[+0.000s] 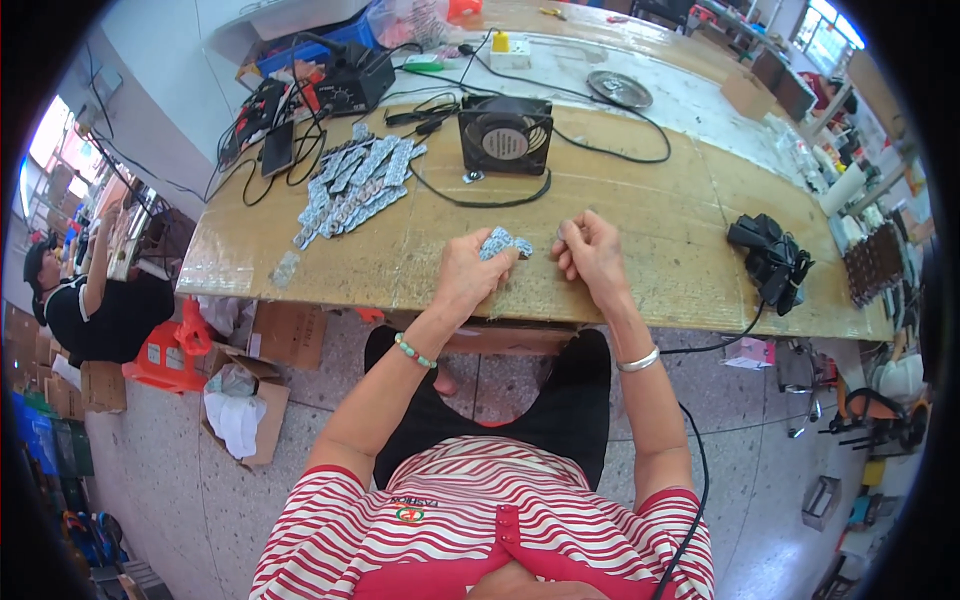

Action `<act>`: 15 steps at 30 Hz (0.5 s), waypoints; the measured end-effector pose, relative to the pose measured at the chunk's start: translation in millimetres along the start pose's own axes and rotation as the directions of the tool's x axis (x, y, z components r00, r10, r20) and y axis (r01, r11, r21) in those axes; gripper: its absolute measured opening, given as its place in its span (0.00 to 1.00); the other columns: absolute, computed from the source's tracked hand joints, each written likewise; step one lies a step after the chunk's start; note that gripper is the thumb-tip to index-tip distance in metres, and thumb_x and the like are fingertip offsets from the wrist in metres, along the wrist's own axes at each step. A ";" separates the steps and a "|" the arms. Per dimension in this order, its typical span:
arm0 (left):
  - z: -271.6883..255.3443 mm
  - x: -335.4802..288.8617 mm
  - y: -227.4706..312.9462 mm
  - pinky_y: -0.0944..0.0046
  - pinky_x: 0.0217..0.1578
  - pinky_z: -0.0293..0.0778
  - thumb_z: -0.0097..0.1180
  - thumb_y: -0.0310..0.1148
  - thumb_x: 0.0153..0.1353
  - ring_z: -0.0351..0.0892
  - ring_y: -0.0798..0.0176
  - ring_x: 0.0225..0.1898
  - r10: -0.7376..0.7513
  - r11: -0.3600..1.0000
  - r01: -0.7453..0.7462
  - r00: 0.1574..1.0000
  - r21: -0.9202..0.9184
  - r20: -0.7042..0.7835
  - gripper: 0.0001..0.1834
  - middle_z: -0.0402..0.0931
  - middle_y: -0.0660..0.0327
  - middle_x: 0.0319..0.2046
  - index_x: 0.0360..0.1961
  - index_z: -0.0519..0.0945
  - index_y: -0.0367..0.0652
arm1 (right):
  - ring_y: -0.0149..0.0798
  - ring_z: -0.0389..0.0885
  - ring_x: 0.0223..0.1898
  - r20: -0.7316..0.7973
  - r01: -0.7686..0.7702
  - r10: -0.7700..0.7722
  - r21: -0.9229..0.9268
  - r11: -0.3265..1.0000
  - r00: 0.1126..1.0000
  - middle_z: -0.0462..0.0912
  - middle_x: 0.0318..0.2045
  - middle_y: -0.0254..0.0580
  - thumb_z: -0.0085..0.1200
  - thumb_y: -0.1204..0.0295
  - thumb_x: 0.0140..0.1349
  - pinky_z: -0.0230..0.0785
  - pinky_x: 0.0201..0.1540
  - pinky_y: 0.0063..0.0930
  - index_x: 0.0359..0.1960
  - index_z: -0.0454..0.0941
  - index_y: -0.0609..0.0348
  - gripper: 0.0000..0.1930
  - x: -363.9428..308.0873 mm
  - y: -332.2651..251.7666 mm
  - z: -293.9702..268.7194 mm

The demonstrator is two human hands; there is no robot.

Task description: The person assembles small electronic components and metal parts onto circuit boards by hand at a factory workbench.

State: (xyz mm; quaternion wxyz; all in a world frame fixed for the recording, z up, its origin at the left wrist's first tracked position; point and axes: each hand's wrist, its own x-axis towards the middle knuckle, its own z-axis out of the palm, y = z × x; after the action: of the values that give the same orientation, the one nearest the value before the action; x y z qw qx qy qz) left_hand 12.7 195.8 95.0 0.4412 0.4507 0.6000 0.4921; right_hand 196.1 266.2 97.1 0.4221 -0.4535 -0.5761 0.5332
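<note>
My left hand [468, 274] is closed on a small blue-grey patterned piece [498, 242], held just above the near part of the wooden table [400, 250]. A short part of it sticks out past my thumb toward the right. My right hand [594, 256] is a little way to the right, with its fingers curled and thumb and forefinger pinched. What that pinch holds, if anything, is too small to make out. Farther left lies a heap of blue-grey strips [362, 185] that look like the piece in my left hand. A black square fan [506, 137] stands beyond both hands.
Black adapters with cords [772, 258] lie on the right side of the table. At the back left are a black box with a dial [355, 85], a phone [279, 148] and tangled cables. A round metal dish [620, 88] sits far back. Another person [100, 300] is at left.
</note>
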 end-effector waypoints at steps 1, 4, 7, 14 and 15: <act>0.0 -1.1 0.0 0.69 0.19 0.67 0.59 0.29 0.58 0.71 0.75 0.17 -0.019 0.999 0.020 1.000 0.032 -0.024 0.05 0.76 0.65 0.17 0.31 0.81 0.37 | 0.23 0.73 0.16 0.032 -0.024 0.023 0.011 1.000 0.999 0.79 0.22 0.37 0.49 0.70 0.70 0.62 0.15 0.16 0.31 0.72 0.61 0.09 3.4 0.3 -2.5; 0.7 -6.1 0.9 0.70 0.19 0.66 0.58 0.29 0.59 0.71 0.76 0.17 0.113 0.993 -0.114 0.989 -0.005 -0.095 0.06 0.76 0.66 0.18 0.35 0.80 0.37 | 0.23 0.73 0.16 0.055 -0.034 0.029 0.092 0.995 0.998 0.79 0.22 0.37 0.50 0.72 0.68 0.63 0.15 0.16 0.32 0.73 0.61 0.07 21.2 -12.8 -14.1; -0.7 -8.3 -3.0 0.71 0.18 0.65 0.57 0.28 0.62 0.71 0.77 0.17 0.093 0.992 -0.103 0.987 -0.068 -0.133 0.07 0.77 0.66 0.19 0.39 0.79 0.37 | 0.23 0.72 0.17 -0.006 0.029 -0.028 0.201 0.979 1.000 0.80 0.23 0.38 0.51 0.74 0.65 0.63 0.16 0.17 0.33 0.75 0.61 0.04 70.1 -25.8 -38.3; 5.6 -7.7 2.7 0.73 0.17 0.63 0.55 0.28 0.65 0.68 0.78 0.17 0.079 0.987 -0.097 0.987 -0.126 -0.141 0.08 0.76 0.67 0.20 0.43 0.77 0.39 | 0.20 0.64 0.15 -0.195 -0.005 0.103 0.450 0.893 0.975 0.76 0.21 0.33 0.51 0.78 0.60 0.53 0.15 0.15 0.34 0.77 0.62 0.03 248.8 -9.8 -136.4; 5.8 -6.5 3.1 0.73 0.17 0.63 0.55 0.28 0.65 0.68 0.78 0.17 0.080 0.987 -0.098 0.987 -0.130 -0.138 0.08 0.76 0.67 0.20 0.43 0.77 0.39 | 0.20 0.62 0.14 -0.245 -0.005 0.104 0.375 0.927 0.964 0.74 0.20 0.31 0.52 0.77 0.59 0.51 0.15 0.15 0.32 0.77 0.62 0.03 270.9 -3.1 -146.3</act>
State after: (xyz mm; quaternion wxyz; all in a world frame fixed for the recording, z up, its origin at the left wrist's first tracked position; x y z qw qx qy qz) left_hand 19.9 190.9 97.9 0.4078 0.4120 0.5722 0.5801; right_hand 274.9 563.5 111.9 0.5571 -0.4476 -0.3914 0.5797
